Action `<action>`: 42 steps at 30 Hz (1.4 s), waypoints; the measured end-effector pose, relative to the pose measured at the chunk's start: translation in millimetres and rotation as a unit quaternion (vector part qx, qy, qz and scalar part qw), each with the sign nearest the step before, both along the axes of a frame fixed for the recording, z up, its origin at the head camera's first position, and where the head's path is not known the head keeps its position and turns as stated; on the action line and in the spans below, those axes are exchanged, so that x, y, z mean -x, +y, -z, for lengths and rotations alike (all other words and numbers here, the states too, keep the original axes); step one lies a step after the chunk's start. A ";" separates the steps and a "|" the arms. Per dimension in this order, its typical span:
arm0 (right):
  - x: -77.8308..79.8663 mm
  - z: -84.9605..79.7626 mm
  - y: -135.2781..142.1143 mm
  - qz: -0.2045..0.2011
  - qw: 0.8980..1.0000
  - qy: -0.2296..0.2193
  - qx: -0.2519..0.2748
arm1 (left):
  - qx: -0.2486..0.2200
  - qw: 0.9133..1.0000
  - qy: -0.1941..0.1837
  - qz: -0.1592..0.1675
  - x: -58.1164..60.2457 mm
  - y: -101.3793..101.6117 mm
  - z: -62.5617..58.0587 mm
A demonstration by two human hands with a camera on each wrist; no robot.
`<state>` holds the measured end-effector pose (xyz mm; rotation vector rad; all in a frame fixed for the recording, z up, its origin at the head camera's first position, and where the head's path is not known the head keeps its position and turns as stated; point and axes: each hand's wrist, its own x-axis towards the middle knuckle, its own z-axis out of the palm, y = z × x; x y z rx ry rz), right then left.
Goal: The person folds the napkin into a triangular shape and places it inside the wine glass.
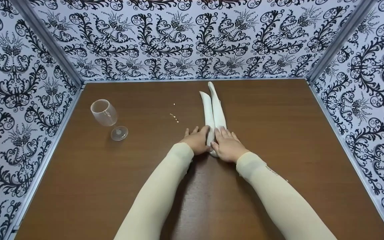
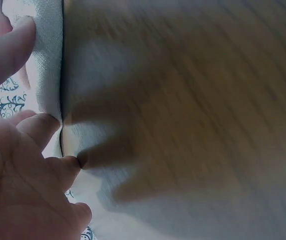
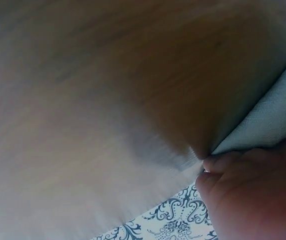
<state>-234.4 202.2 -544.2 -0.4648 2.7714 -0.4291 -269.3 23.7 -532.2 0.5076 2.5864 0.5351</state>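
A white cloth (image 1: 218, 113), rolled into two long narrow rolls side by side, lies lengthwise on the table in front of me. My left hand (image 1: 197, 141) touches its left side near the close end, thumb and index finger against the fabric. In the left wrist view, the other fingers of that hand (image 2: 27, 175) are spread and slightly bent beside the cloth (image 2: 48, 65). Across the right roll rests my right hand (image 1: 228, 146), its fingers extended forward. The right wrist view shows fingertips of the right hand (image 3: 253, 195) at the cloth's edge (image 3: 273, 112); its thumb is hidden there.
On the left of the brown table (image 1: 288, 133) a clear stemmed wine glass (image 1: 104, 113) stands upright. Several small pale specks (image 1: 176, 119) lie between glass and cloth. Black-and-white patterned walls (image 1: 178, 40) with metal edging enclose the back and sides.
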 end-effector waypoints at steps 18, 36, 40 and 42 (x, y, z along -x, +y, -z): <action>-0.7 0.5 -7.0 0.009 0.999 0.019 -0.027 | -0.041 0.999 -0.009 0.016 3.3 -11.9 1.0; 3.2 10.8 -20.0 0.040 0.997 0.051 -0.041 | -0.022 0.984 0.134 -0.119 -21.7 -131.3 -8.1; 2.2 13.4 -23.0 0.042 0.996 0.063 -0.043 | -0.005 0.977 0.145 -0.156 -35.1 -160.7 -8.4; 1.6 14.1 -24.3 0.042 0.996 0.066 -0.044 | 0.001 0.973 0.150 -0.178 -40.6 -176.1 -8.5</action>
